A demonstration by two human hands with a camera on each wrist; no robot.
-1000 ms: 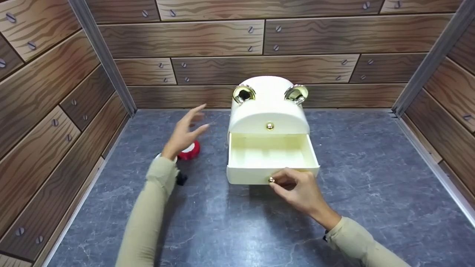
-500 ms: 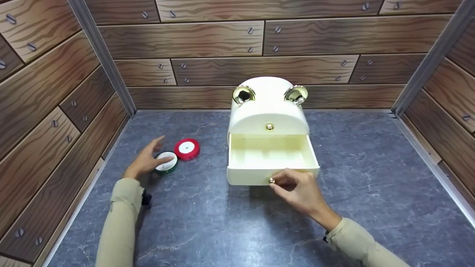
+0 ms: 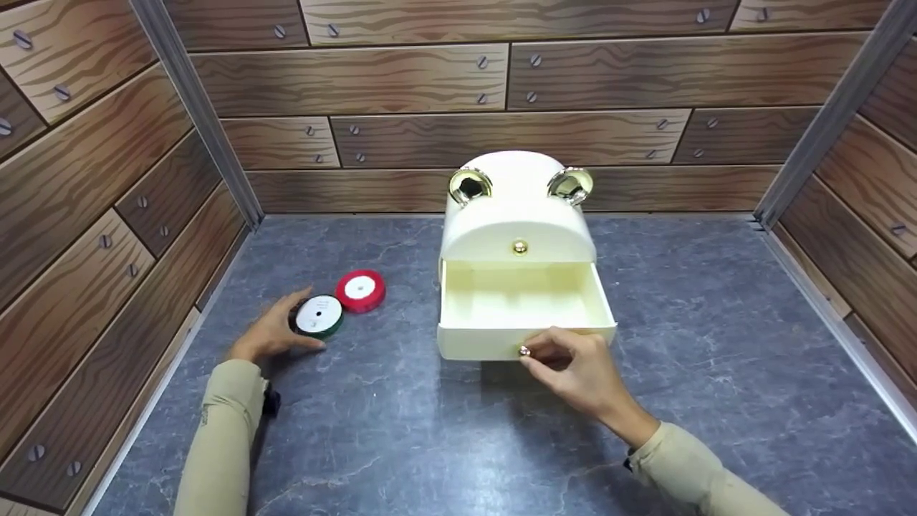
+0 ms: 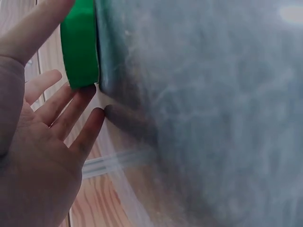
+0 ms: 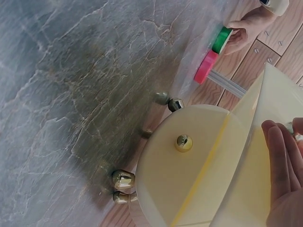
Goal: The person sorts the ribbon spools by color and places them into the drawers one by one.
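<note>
A: Where is the flat, round spool with a white face and glossy green rim (image 3: 319, 316)?

B: Lying face up on the blue-grey, marble-patterned table (image 3: 401, 444), on the person's left.

A: And the left hand (image 3: 274, 331)?

B: Spread wide around it, fingers on the far side, thumb on the near side. Fingertips reach the rim; I can't tell whether the thumb touches.

A: Why so low?

B: I'd say because the spool lies flat, so the rim is the natural place to take it.

A: What's next to it?

B: A similar flat spool with a red rim (image 3: 361, 291), so close that the two seem to touch. That likely leaves the near-left side easiest for fingers.

A: The right hand (image 3: 584, 369)?

B: Pinching a small, round, gold-coloured knob (image 3: 525, 351) between thumb and fingers; it looks too small for a whole palm.

A: On what?

B: On a cream, straight-sided drawer (image 3: 476, 344), standing out from a cream, round-topped box (image 3: 517, 204). The pinch probably steadies it, with its inside facing up, reachable from above.
</note>
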